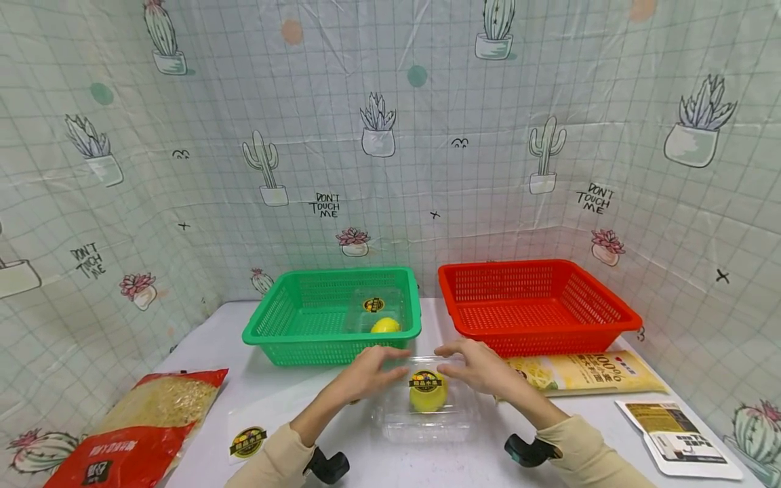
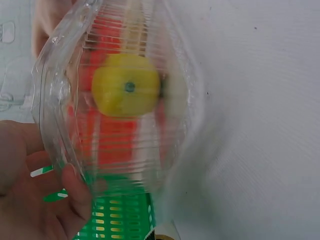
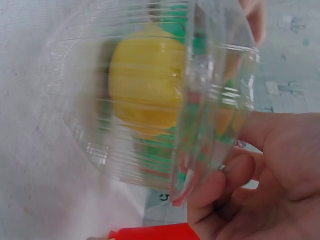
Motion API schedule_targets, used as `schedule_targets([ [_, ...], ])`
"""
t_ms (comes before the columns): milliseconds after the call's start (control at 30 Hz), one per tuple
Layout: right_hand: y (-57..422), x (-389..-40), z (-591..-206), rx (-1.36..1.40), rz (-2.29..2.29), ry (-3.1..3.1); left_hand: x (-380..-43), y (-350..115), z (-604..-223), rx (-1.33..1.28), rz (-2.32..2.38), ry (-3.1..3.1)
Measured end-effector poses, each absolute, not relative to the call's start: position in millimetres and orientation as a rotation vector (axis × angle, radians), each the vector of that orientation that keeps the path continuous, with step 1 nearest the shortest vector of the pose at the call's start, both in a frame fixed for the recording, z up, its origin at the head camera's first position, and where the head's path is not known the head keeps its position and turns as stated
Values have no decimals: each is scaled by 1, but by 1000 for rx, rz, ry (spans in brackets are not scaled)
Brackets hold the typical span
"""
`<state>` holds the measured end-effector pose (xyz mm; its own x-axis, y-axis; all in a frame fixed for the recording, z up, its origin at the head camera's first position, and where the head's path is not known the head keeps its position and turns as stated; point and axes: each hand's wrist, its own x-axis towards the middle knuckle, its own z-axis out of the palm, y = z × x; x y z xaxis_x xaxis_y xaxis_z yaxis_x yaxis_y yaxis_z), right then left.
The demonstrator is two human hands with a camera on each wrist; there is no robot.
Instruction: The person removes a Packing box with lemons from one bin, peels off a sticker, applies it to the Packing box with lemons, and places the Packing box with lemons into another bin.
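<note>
A clear plastic clamshell box (image 1: 451,420) stands on the white table in front of me, its lid down over the base. Inside is a yellow, lemon-like fruit (image 2: 125,87), and a black-and-gold label (image 1: 426,381) is on the lid. My left hand (image 1: 366,373) holds the lid's far left corner, thumb and fingers at the rim. At the far right corner, my right hand (image 1: 472,366) pinches the rim with curled fingers (image 3: 240,170). Both wrist views show the fruit through the ribbed side wall.
Behind the box are a green basket (image 1: 281,339), containing another clear box with a yellow fruit, and a red basket (image 1: 543,335). A red-and-clear bag (image 1: 140,434) lies left, near a labelled clear sheet (image 1: 247,440). Right lie a yellow noodle pack (image 1: 598,373) and white pouch (image 1: 677,437).
</note>
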<state>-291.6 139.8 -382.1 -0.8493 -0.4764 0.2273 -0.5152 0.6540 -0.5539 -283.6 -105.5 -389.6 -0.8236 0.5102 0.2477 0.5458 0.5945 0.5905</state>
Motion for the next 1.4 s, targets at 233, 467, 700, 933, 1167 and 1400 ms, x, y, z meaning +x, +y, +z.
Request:
schedule_targets([
  [233,155,-283,-376,844,966,-2774,-277,-116,-391,-895,-1074,-2707],
  [467,170,-268,-371,824,941,-2848,-270,-134,-388,-851,-1193,-2714],
  [700,179,-250,-370,896,1020,-2950,-271,-142,-387,-803,-1324,-2765],
  [933,180,-240,-376,954,1067,-2957,-269,-141,-390,-778,-1336,-2777],
  [1167,179,-237,-378,946,1081,-2967,-268,-137,-390,-823,-1277,-2752],
  [1400,180,-239,-361,938,1087,-2970,-271,-143,-379,-789,-1440,-2717],
])
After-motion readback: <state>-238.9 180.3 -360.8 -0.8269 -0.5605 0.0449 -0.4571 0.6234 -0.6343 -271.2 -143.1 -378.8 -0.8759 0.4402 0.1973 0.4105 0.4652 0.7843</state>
